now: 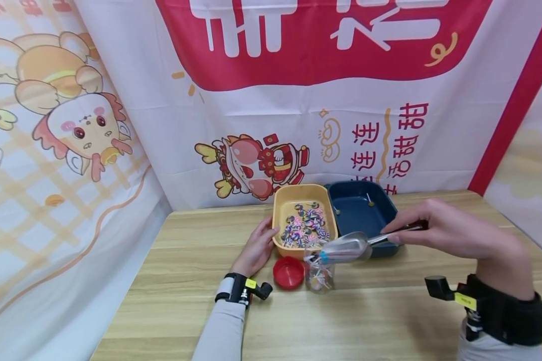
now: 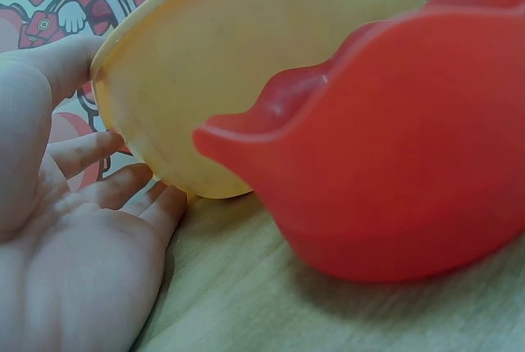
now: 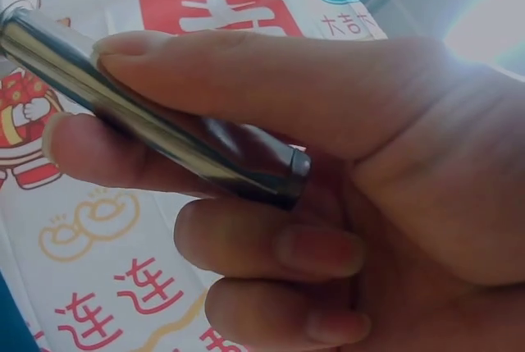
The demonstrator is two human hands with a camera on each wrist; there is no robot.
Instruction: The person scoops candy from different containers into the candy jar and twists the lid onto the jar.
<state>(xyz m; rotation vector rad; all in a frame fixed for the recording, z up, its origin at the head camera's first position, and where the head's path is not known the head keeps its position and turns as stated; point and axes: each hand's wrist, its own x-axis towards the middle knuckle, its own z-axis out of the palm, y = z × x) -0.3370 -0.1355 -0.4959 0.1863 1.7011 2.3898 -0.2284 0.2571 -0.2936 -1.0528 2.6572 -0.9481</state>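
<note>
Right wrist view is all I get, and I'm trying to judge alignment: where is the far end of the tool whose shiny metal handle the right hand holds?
Observer: In the head view, the tip of the silver metal scoop is at the top of a clear round jar.
Operator: Thanks. I can't see the left hand either; what is it touching?
Observer: The left side of the yellow rectangular plastic tub, as both the head and left wrist views show.
</note>
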